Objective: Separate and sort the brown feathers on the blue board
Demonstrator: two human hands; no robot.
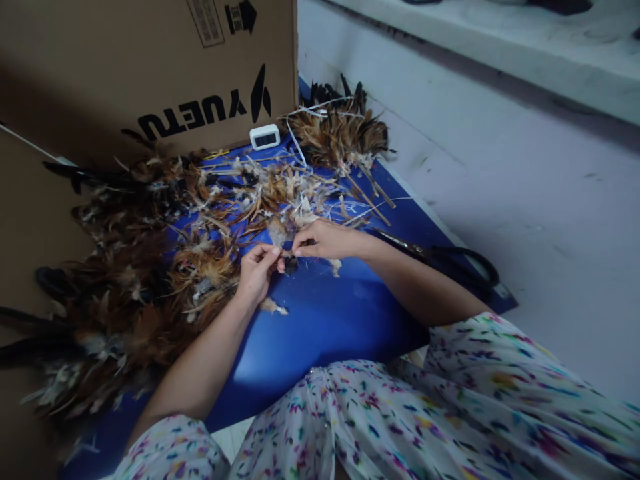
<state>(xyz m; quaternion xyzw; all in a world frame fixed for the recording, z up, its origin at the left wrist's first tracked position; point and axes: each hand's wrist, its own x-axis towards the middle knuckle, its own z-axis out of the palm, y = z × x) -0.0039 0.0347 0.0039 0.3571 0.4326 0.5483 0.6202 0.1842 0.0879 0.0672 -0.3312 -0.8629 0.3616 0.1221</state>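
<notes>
My left hand [257, 268] and my right hand [323, 239] meet over a blue sheet [320, 320], fingers pinched together on a small feather [286, 257] held between them. Brown, black and white feathers lie in a loose pile [150, 267] to the left of my hands. A tied bundle of brown feathers [340, 137] rests farther back. A single pale feather [274, 307] lies on the sheet just below my left hand.
A large cardboard box [150, 67] stands behind the pile. A small white digital clock [265, 137] sits at its foot. Black-handled scissors [450, 260] lie right of my right forearm. A pale floor [500, 167] stretches to the right.
</notes>
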